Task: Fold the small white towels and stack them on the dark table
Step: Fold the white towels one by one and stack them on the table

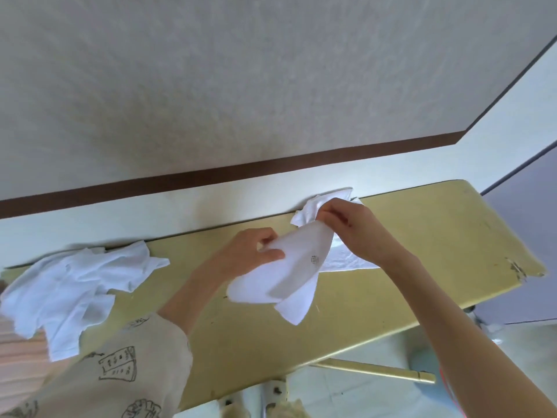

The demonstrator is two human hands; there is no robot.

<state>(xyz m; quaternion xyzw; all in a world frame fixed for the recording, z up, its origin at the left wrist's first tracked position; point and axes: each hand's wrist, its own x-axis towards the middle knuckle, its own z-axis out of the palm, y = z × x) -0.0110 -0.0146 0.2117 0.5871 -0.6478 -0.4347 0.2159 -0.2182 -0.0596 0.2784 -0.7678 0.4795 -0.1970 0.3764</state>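
Above table (422, 236), L hand (253, 251) & R hand (349, 227) fingers pinch towel (280, 282), long axis upper-right to lower-left.

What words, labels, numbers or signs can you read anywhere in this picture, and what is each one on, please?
No text here can be read.
Small grey round mark on the held towel: too small and blurred to read.
Dark line drawings on the left sleeve: sketches with tiny marks inside, not legible as words.

yellowish table (422, 236) against wall; crumpled white towels (75, 285) at left, more towels (337, 260) mid-right.
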